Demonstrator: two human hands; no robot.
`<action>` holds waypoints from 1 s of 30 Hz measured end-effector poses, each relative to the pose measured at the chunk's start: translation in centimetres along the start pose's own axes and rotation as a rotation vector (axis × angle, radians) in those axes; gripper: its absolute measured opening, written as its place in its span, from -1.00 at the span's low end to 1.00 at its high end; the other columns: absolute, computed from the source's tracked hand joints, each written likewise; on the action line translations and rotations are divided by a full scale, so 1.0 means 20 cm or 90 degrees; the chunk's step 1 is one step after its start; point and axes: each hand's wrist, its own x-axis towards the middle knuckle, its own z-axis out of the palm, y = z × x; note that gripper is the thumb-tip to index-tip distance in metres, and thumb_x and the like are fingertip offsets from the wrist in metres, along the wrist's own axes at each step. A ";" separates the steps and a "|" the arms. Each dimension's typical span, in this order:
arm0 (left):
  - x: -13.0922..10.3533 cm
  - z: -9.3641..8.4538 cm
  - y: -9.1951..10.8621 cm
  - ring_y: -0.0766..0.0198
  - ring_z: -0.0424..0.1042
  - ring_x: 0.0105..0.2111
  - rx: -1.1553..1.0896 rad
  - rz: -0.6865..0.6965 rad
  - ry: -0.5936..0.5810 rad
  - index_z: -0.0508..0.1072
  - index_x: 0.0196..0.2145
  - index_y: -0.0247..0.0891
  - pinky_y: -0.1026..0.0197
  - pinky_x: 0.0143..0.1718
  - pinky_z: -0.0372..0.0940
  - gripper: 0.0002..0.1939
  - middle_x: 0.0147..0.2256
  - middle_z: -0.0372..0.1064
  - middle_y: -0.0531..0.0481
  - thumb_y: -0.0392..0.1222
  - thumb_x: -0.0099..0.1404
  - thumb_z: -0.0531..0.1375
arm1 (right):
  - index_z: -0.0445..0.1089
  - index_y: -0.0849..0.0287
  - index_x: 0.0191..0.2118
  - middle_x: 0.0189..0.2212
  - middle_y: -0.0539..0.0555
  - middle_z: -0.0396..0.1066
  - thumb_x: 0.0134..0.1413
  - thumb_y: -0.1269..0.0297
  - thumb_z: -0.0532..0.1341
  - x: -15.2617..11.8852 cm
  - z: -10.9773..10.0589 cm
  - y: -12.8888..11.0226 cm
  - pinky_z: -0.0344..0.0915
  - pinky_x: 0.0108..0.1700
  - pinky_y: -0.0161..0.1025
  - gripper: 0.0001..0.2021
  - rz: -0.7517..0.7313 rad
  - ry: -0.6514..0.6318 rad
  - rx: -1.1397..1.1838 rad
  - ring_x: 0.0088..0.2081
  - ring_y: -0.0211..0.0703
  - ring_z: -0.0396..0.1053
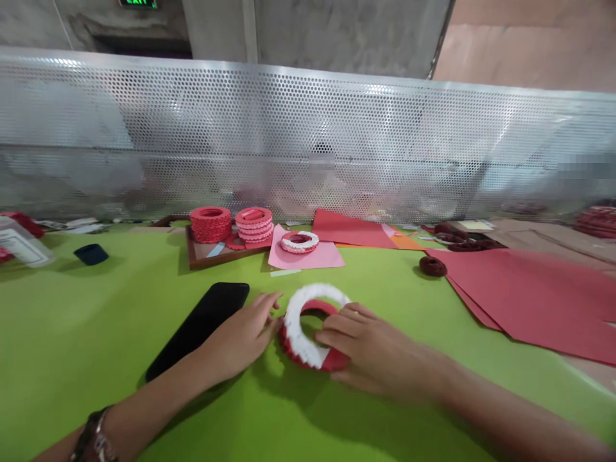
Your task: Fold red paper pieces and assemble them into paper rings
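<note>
Pinching the ring (293, 325) at the frame's lower centre, the right hand (370, 346) gripped its right side, apparently to steady it; the left hand (244, 333) (fingers parted, contact unclear) was by its left edge. A phone (196, 330) lay lower left, perhaps kept clear.

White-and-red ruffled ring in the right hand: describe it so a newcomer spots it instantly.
On the bright green tabletop, look front and centre for the person's bare right hand. It grips the white-and-red ruffled ring, white face showing. The similar white-and-red ring behind lies on a pink paper sheet; only this one is held.
</note>
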 end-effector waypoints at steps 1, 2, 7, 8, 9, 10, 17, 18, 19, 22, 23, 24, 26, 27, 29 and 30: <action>0.01 0.00 0.00 0.09 0.27 -0.07 0.015 -0.004 0.000 0.12 0.06 -0.42 0.02 -0.05 0.15 -0.56 -0.02 0.23 -0.27 -0.16 0.28 -0.14 | 0.26 0.16 -0.13 -0.24 0.08 0.32 0.01 0.12 0.10 0.00 0.02 0.00 0.06 -0.07 -0.19 -0.68 0.005 -0.031 0.018 -0.19 -0.14 0.20; 0.01 0.01 -0.01 0.10 0.25 -0.05 0.022 -0.010 -0.002 0.12 0.06 -0.42 0.03 -0.03 0.13 -0.57 -0.02 0.22 -0.26 -0.20 0.27 -0.15 | 0.27 0.16 -0.12 -0.23 0.08 0.31 -0.01 0.08 0.11 0.01 0.04 0.01 0.03 -0.04 -0.19 -0.65 0.010 -0.052 0.037 -0.17 -0.14 0.20; 0.00 0.01 0.01 0.15 0.16 0.03 -0.023 0.022 -0.060 0.02 0.12 -0.31 0.07 0.03 0.06 -0.51 0.07 0.11 -0.18 -0.10 0.26 -0.10 | 0.28 0.12 -0.13 -0.23 0.04 0.32 0.05 0.17 0.08 0.01 0.10 0.06 -0.16 0.06 -0.17 -0.74 0.033 -0.048 0.094 -0.14 -0.21 0.21; -0.01 0.01 0.01 0.13 0.12 0.05 -0.035 0.028 -0.074 -0.01 0.13 -0.30 0.07 0.04 0.05 -0.45 0.10 0.07 -0.17 -0.04 0.23 -0.04 | 0.28 0.12 -0.15 -0.24 0.03 0.32 0.06 0.17 0.07 0.01 0.11 0.07 -0.18 0.06 -0.16 -0.75 0.036 -0.045 0.104 -0.15 -0.22 0.22; -0.01 0.01 0.01 0.10 0.09 0.07 -0.045 0.031 -0.085 -0.04 0.14 -0.30 0.07 0.05 0.04 -0.37 0.13 0.02 -0.18 0.01 0.18 0.02 | 0.28 0.12 -0.16 -0.25 0.03 0.32 0.05 0.15 0.08 0.01 0.11 0.07 -0.20 0.06 -0.17 -0.75 0.037 -0.044 0.115 -0.16 -0.22 0.23; -0.02 0.01 0.02 0.08 0.07 0.08 -0.055 0.028 -0.090 -0.05 0.15 -0.31 0.06 0.06 0.03 -0.29 0.14 -0.01 -0.19 0.04 0.13 0.08 | 0.28 0.12 -0.16 -0.25 0.03 0.32 0.03 0.13 0.09 0.01 0.11 0.07 -0.20 0.06 -0.17 -0.73 0.035 -0.045 0.127 -0.16 -0.22 0.23; -0.01 0.09 0.01 0.08 0.21 -0.03 -0.125 0.026 -0.026 0.06 0.10 -0.26 0.03 -0.02 0.13 -0.34 0.06 0.13 -0.19 0.02 0.10 0.13 | 0.30 0.12 -0.23 -0.31 0.01 0.29 0.05 0.14 0.08 -0.01 0.08 0.05 -0.18 0.04 -0.18 -0.78 0.064 -0.057 0.158 -0.20 -0.24 0.21; -0.01 0.10 0.01 0.09 0.20 -0.02 -0.117 0.036 -0.010 0.08 0.09 -0.25 0.03 -0.01 0.13 -0.38 0.06 0.14 -0.17 -0.01 0.11 0.13 | 0.30 0.12 -0.25 -0.32 0.00 0.29 0.05 0.15 0.08 -0.01 0.08 0.04 -0.16 0.03 -0.18 -0.80 0.075 -0.057 0.156 -0.21 -0.24 0.21; -0.02 0.11 0.01 0.10 0.18 0.00 -0.104 0.046 0.004 0.09 0.08 -0.24 0.04 0.00 0.12 -0.40 0.06 0.14 -0.15 -0.03 0.11 0.13 | 0.30 0.13 -0.26 -0.33 0.00 0.28 0.05 0.16 0.09 -0.02 0.08 0.04 -0.15 0.02 -0.19 -0.81 0.084 -0.055 0.155 -0.22 -0.24 0.21; -0.03 0.14 0.00 0.11 0.15 0.04 -0.043 0.084 0.039 0.06 0.09 -0.22 0.06 0.01 0.13 -0.43 0.07 0.13 -0.14 -0.04 0.15 0.09 | 0.29 0.14 -0.28 -0.33 0.00 0.27 0.01 0.17 0.12 -0.02 0.09 0.03 -0.14 0.01 -0.19 -0.82 0.092 -0.045 0.157 -0.23 -0.24 0.20; -0.03 0.15 -0.01 0.11 0.16 0.04 -0.014 0.101 0.045 0.03 0.10 -0.23 0.07 0.00 0.15 -0.42 0.07 0.13 -0.15 -0.04 0.17 0.07 | 0.30 0.13 -0.28 -0.33 0.00 0.27 0.00 0.17 0.13 -0.02 0.09 0.03 -0.14 0.01 -0.19 -0.81 0.092 -0.039 0.159 -0.23 -0.24 0.20; -0.03 0.17 -0.02 0.10 0.16 0.04 0.017 0.123 0.047 0.01 0.11 -0.25 0.08 -0.01 0.17 -0.41 0.07 0.13 -0.17 -0.03 0.17 0.06 | 0.30 0.13 -0.28 -0.34 0.00 0.27 -0.01 0.16 0.13 -0.02 0.10 0.02 -0.14 0.01 -0.19 -0.81 0.092 -0.033 0.159 -0.24 -0.24 0.21; -0.04 0.19 -0.06 0.07 0.16 0.04 0.078 0.171 0.063 -0.02 0.13 -0.29 0.07 -0.03 0.19 -0.38 0.07 0.13 -0.21 -0.01 0.18 0.04 | 0.30 0.13 -0.28 -0.35 0.00 0.28 -0.02 0.16 0.14 -0.02 0.11 0.02 -0.12 -0.01 -0.18 -0.81 0.095 -0.024 0.152 -0.25 -0.24 0.21; -0.04 0.20 -0.07 0.05 0.15 0.04 0.102 0.196 0.079 -0.04 0.13 -0.31 0.06 -0.03 0.19 -0.37 0.07 0.13 -0.23 0.00 0.18 0.04 | 0.30 0.13 -0.28 -0.35 0.00 0.28 -0.02 0.17 0.13 -0.02 0.12 0.03 -0.10 -0.02 -0.18 -0.81 0.097 -0.024 0.148 -0.25 -0.24 0.22; -0.05 0.22 -0.10 0.03 0.12 0.06 0.135 0.228 0.105 -0.06 0.15 -0.30 0.04 -0.03 0.19 -0.35 0.09 0.10 -0.24 0.01 0.18 0.03 | 0.30 0.14 -0.30 -0.34 0.00 0.29 -0.02 0.18 0.13 -0.02 0.12 0.03 -0.07 -0.04 -0.20 -0.82 0.099 -0.029 0.136 -0.26 -0.24 0.22; -0.05 0.22 -0.11 0.03 0.13 0.06 0.146 0.231 0.102 -0.06 0.15 -0.30 0.05 -0.03 0.19 -0.34 0.09 0.10 -0.24 0.02 0.18 0.04 | 0.30 0.15 -0.31 -0.34 0.00 0.30 -0.02 0.18 0.14 -0.02 0.12 0.03 -0.05 -0.06 -0.21 -0.82 0.098 -0.032 0.129 -0.26 -0.24 0.23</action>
